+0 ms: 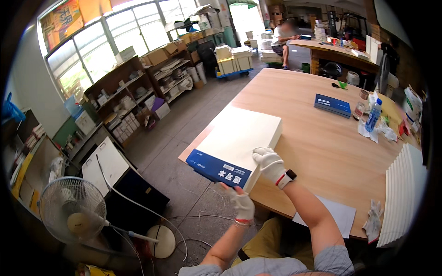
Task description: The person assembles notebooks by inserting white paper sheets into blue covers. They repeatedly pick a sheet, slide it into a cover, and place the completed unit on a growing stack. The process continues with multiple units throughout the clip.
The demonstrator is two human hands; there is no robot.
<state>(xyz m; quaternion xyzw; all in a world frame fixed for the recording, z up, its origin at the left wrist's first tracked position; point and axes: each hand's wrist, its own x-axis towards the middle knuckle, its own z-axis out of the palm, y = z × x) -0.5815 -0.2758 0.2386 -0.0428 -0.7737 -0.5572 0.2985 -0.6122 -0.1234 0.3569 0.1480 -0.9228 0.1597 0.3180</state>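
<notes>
A thick stack of large cream-white sheets (246,129) lies on the near left part of the wooden table. Around its front end runs a blue paper band (216,166) with white print, reaching over the table's edge. My right hand (270,164), in a white glove with a dark watch at the wrist, rests on the stack's near right edge, fingers lying on the top sheet. Just below the blue band is my left hand (238,204), in a glove that leaves the fingertips bare. Its fingers are apart and slightly blurred, with nothing visible in them.
On the table (304,142) are a blue pad (332,105), a blue-capped bottle (373,115), a glass bottle (360,105), a loose glove (373,220) and a white ridged stack (401,193). A fan (72,209) stands left, its cable on the floor. One person (283,39) sits far off.
</notes>
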